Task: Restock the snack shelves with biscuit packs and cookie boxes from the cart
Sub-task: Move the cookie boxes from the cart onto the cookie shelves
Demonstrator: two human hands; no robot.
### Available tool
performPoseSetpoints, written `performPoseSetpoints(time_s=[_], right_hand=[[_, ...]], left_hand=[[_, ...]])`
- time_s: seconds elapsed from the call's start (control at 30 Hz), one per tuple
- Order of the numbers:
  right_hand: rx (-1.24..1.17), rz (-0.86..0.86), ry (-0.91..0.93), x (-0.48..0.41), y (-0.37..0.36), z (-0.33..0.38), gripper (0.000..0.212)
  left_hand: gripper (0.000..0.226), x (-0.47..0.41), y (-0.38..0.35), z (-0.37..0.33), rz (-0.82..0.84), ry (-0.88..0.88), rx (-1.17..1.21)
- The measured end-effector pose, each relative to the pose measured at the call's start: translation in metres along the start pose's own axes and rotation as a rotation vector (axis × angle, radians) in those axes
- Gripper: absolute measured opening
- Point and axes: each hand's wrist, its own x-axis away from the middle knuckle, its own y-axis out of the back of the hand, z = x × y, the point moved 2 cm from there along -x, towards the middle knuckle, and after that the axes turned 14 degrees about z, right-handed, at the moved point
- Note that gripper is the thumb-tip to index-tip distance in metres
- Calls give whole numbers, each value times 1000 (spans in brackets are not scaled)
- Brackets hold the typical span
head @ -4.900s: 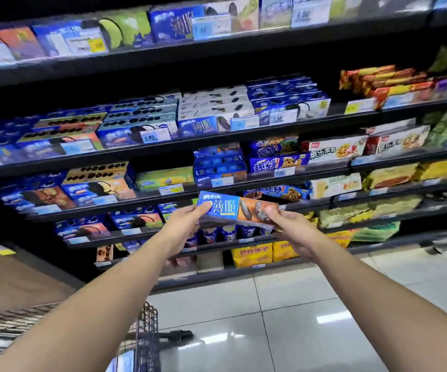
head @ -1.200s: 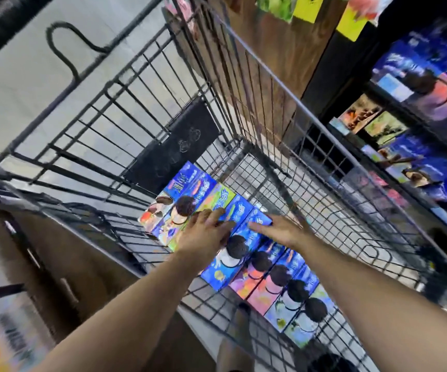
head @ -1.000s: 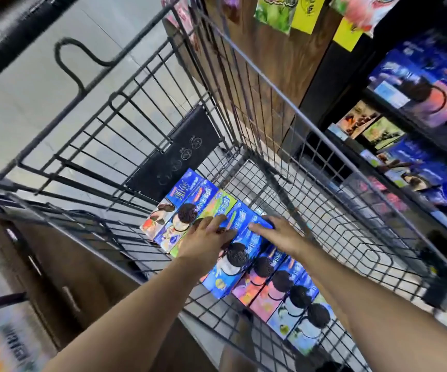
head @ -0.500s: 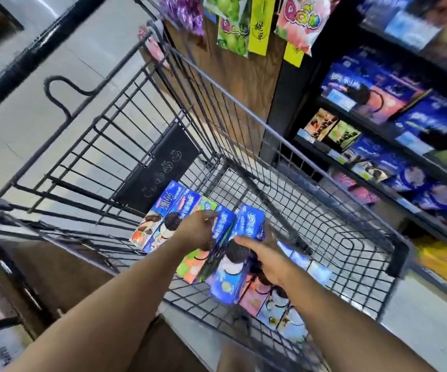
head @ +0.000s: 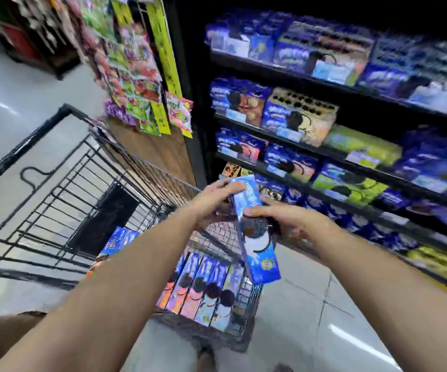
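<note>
Blue cookie box [head: 257,253] x1 in L hand [head: 211,205], R hand [head: 284,221] grip; ~7 boxes [head: 206,285] in cart [head: 104,218]

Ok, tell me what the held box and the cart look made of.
Blue cookie box: probably printed cardboard with a glossy finish, given its flat faces and crisp edges. Cart: apparently metal wire, coated black; thin rigid bars form a grid.

Your cart [head: 56,200] stands left of the shelves [head: 337,157], with cookie boxes [head: 203,288] lying in it. Between both your hands, a box [head: 257,237] hangs above them.
</note>
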Motion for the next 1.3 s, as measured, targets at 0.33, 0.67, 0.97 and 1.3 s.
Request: performPoseSetpoints(time_s=[0.33,0.67,0.97,1.3], right_hand=[[22,-170,73,169,47,0,63],[-276,-332,390,241,61,2,64],[-207,-527,566,256,56,66,70],[343,-522,478,219,29,163,111]], left_hand=[[34,-36,-128,-47,-162,-212,112],[65,-44,-174,-81,-392,-359,385],[84,-7,-152,-118,-188,-366,46],[26,34,-50,-206,-163,-348,-619]])
